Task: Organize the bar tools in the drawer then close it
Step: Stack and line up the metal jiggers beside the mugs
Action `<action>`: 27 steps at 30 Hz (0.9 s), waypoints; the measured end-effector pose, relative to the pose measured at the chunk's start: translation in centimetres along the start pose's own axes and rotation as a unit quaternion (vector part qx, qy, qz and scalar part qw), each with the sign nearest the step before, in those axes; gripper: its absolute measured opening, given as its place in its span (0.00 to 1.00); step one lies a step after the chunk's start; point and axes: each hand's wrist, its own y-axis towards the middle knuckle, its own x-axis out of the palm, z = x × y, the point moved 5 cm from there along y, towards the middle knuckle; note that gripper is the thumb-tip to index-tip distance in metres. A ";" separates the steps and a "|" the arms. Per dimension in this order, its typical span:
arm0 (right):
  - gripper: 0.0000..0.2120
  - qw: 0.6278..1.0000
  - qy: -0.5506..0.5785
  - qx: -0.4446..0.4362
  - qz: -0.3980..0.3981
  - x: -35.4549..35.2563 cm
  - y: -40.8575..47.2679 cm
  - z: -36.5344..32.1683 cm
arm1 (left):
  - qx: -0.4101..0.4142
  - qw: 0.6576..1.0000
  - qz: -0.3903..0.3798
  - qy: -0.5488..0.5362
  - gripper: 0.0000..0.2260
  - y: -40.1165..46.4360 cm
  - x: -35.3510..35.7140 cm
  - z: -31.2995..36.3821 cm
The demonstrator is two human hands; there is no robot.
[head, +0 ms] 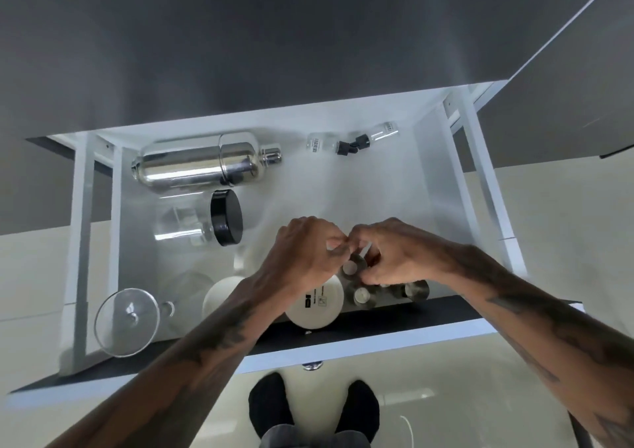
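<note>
The white drawer point(446, 187) stands pulled open below me. A steel cocktail shaker point(202, 163) lies on its side at the back left, and two small clear bottles point(353, 140) with black caps lie at the back right. A clear jar with a black lid point(224, 217) lies below the shaker. A cocktail glass point(128, 320) lies at the front left beside white cups point(315, 305). My left hand point(305, 255) and my right hand point(394, 252) meet over the front middle, fingers pinched on a small steel jigger point(353, 265). More steel jiggers point(415, 290) lie underneath.
The drawer's dark front panel point(360, 327) runs across below my forearms. A grey countertop point(274, 36) overhangs the back of the drawer. My feet in black socks point(271, 403) stand on the pale floor beneath the drawer front.
</note>
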 end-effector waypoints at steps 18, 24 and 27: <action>0.05 0.974 0.029 0.180 0.134 -0.6 -5.3 6.7 | 0.202 0.965 -0.004 0.167 0.09 -0.6 4.9 3.7; 0.06 0.952 0.020 0.191 0.238 -2.9 -4.8 6.5 | 0.201 0.964 -0.005 0.172 0.08 -0.5 5.6 3.5; 0.08 0.962 -0.026 0.138 0.235 -3.2 -3.7 4.4 | 0.224 0.964 0.022 0.144 0.09 -0.9 5.3 3.3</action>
